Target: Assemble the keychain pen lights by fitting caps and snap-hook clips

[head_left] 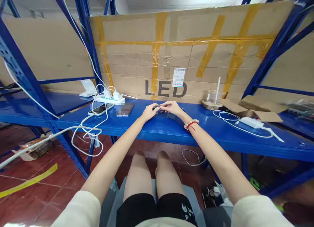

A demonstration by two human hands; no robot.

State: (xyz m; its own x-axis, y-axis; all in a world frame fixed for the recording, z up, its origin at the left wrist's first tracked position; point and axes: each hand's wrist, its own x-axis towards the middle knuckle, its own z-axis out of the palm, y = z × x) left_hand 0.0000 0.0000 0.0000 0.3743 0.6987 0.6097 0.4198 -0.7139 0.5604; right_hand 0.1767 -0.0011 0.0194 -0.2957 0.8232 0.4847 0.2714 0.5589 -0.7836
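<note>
Above the blue shelf table (142, 125), my left hand (149, 112) and my right hand (173, 107) meet at the fingertips. A small dark, shiny piece (155, 107) shows between the fingers of my left hand; its kind is too small to tell. My right hand has its thumb and fingers pinched together close to it, and what they grip is hidden. Just under the fingertips lie small dark bits (162, 111), partly covered by my hands. A beaded bracelet with red cord (191, 124) circles my right wrist.
Left of my hands are a phone-like slab (124, 110), another phone (100, 109), a power strip (110, 99) and looped white cables (85, 130). To the right stand a plastic cup with straw (213, 97), an open carton (255, 107) and a white adapter (251, 123). Cardboard (137, 67) walls the back.
</note>
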